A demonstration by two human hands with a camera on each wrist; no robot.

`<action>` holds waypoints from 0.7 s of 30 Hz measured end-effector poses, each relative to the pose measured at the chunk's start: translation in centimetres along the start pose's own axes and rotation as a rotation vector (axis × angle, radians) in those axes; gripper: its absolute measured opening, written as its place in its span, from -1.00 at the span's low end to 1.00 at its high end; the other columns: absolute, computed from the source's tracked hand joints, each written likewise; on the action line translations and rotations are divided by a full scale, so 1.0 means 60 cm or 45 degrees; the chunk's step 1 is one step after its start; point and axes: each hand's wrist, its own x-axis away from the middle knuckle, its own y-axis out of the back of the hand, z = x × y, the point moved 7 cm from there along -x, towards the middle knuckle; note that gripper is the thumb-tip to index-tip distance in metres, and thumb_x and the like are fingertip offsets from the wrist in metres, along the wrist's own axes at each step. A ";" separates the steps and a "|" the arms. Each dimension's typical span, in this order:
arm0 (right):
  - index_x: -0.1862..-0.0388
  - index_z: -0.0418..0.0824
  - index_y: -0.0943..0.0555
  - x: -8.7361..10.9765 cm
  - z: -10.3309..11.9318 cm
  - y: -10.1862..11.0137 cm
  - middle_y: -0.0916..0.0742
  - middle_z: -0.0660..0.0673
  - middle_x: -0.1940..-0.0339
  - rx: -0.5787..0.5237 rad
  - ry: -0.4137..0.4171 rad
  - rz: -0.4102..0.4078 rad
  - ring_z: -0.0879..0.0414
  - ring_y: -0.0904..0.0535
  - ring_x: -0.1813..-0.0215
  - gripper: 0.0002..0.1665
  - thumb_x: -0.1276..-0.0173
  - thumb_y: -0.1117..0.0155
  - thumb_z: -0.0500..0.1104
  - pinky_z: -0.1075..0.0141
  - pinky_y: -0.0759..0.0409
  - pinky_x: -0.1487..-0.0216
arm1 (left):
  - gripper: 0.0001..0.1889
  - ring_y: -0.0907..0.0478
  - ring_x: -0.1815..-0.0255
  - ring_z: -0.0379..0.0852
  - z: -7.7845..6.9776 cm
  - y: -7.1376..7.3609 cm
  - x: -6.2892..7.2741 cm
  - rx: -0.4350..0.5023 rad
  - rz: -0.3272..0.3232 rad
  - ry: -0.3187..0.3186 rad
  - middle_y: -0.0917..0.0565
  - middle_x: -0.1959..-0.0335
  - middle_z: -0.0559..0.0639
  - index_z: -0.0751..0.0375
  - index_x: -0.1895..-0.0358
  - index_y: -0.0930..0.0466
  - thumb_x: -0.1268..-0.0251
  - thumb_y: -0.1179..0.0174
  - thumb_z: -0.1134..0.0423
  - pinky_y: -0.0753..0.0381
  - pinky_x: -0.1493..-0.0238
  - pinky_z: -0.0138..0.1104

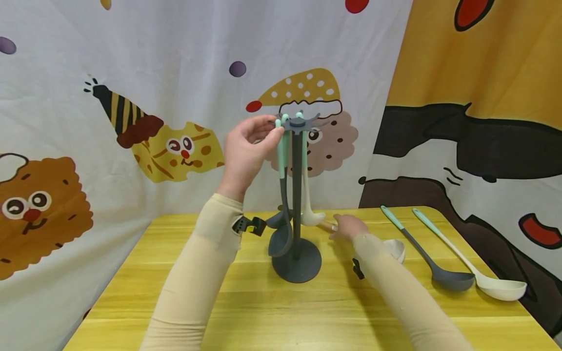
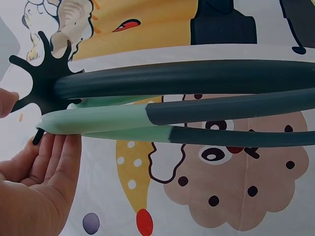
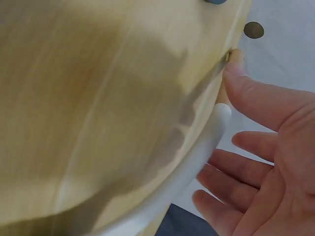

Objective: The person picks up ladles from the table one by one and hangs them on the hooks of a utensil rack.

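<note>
My left hand point(image 1: 248, 151) is raised at the top of a dark grey utensil stand point(image 1: 297, 190), thumb and fingers gripping one of its hooked arms beside the ladle handle ends. A grey ladle point(image 1: 281, 239) with a mint-green handle hangs there, with another grey utensil point(image 1: 277, 220) behind it and a cream ladle point(image 1: 311, 218) at the right. Behind the stand's right side, my right hand point(image 1: 350, 227) reaches down to a white ladle point(image 1: 395, 249) lying on the table. Its thumb lies over the wooden handle end point(image 3: 224, 93); the other fingers stand spread beside the white shaft.
On the right of the wooden table point(image 1: 263, 312) lie a grey ladle point(image 1: 452, 280) and a cream ladle point(image 1: 500, 288), both with mint-green handles pointing away. A printed cloth point(image 1: 189, 48) hangs behind the table's far edge.
</note>
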 end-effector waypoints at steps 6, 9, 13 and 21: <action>-0.09 -0.35 -0.58 -0.006 -0.009 -0.009 -0.70 -0.27 0.10 0.053 -0.002 -0.037 -0.18 -0.61 0.06 -0.46 -0.20 -0.49 -0.10 -0.06 -0.58 0.03 | -0.68 -0.62 0.06 -0.09 0.001 0.000 0.000 -0.004 0.004 -0.004 -0.69 0.09 0.02 0.22 -0.03 -0.67 -0.26 -0.37 0.18 -0.61 -0.05 -0.29; 0.23 -0.29 -0.60 -0.008 -0.015 -0.010 -0.65 -0.16 0.36 0.069 -0.012 -0.048 -0.06 -0.56 0.29 -0.74 -0.23 -0.44 -0.17 0.02 -0.57 0.20 | -0.68 -0.62 0.07 -0.09 0.001 -0.001 0.000 -0.004 0.005 -0.008 -0.69 0.10 0.02 0.22 -0.03 -0.67 -0.26 -0.37 0.18 -0.61 -0.04 -0.29; 0.33 -0.26 -0.62 -0.008 -0.018 -0.009 -0.64 -0.12 0.43 0.076 -0.030 -0.070 -0.02 -0.52 0.37 -0.89 -0.31 -0.36 -0.23 0.06 -0.56 0.26 | -0.68 -0.62 0.07 -0.09 0.002 0.000 0.000 -0.009 0.003 -0.011 -0.69 0.10 0.02 0.22 -0.03 -0.67 -0.26 -0.37 0.18 -0.61 -0.04 -0.29; 0.38 -0.23 -0.67 -0.003 -0.024 -0.004 -0.67 -0.11 0.44 0.060 -0.082 -0.090 -0.01 -0.54 0.40 -0.89 -0.36 -0.27 -0.27 0.07 -0.58 0.31 | -0.68 -0.62 0.07 -0.10 0.001 -0.001 0.002 -0.005 0.000 -0.004 -0.69 0.09 0.02 0.21 -0.04 -0.67 -0.26 -0.37 0.18 -0.61 -0.03 -0.29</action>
